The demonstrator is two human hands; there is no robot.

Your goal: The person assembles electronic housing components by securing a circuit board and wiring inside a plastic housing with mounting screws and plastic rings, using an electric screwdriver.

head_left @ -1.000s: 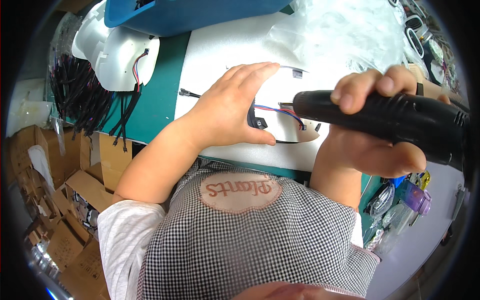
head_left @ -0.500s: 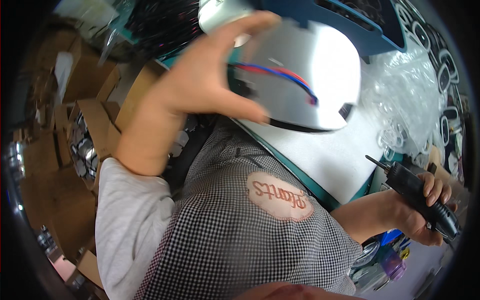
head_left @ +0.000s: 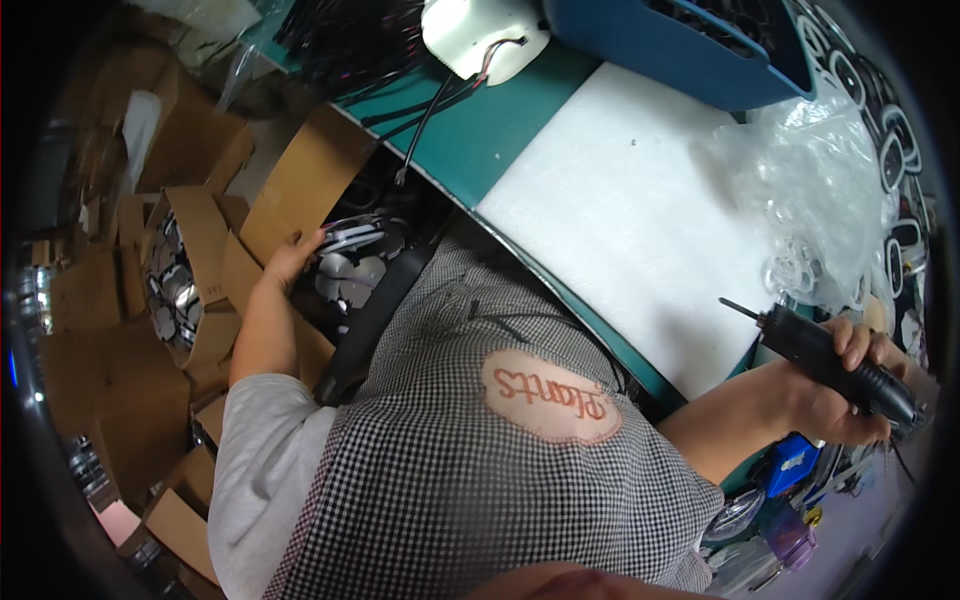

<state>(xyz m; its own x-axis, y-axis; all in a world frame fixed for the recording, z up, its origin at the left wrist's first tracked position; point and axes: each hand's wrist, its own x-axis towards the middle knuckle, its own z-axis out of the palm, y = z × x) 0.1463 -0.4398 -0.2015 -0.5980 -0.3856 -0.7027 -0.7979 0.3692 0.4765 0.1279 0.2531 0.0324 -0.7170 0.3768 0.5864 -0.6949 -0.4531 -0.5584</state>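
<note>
In the right hand (head_left: 824, 408), black screwdriver (head_left: 806, 342)

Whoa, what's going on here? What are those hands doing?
Someone in a checked apron is at a green table. Their right hand holds a black screwdriver. Their left hand is down by a box of shiny parts; I can't tell whether it grips one. On the table, a pale shell with wires lies beside a blue bin.

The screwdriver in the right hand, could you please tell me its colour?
The screwdriver is black, best seen in the head view.
</note>
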